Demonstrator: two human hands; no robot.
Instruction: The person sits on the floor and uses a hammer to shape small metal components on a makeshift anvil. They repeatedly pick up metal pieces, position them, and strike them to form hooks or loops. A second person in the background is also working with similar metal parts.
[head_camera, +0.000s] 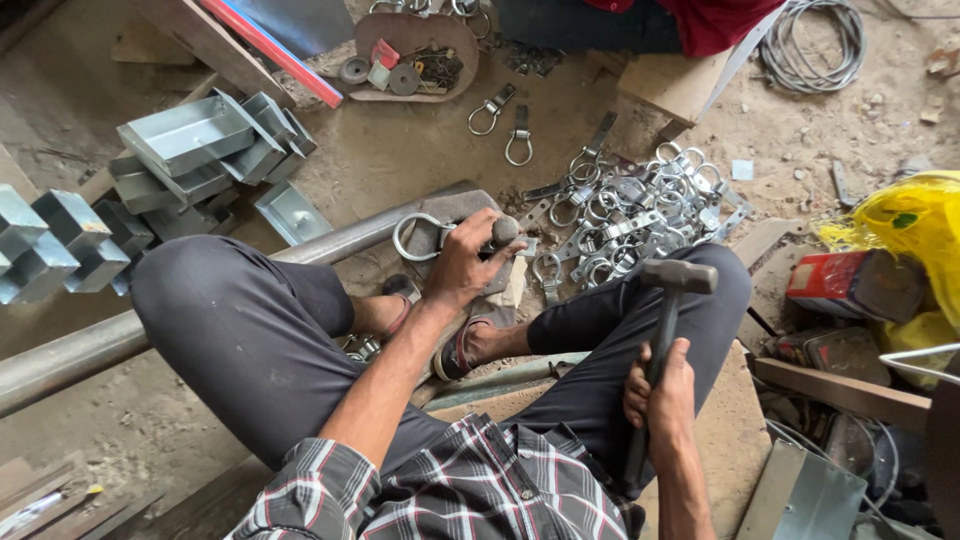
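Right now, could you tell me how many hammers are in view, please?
1. The hammer is in the right hand, head raised over the right knee. Others may be hidden among the clutter at right.

Left hand (462, 265) covers most of the clamp (420, 236) beneath it. The hammer (665, 330) handle's lower end is hidden in the right hand (663, 392). A second person (640, 20) (top edge) is cut off. Pipe (120, 335) runs behind the knee.
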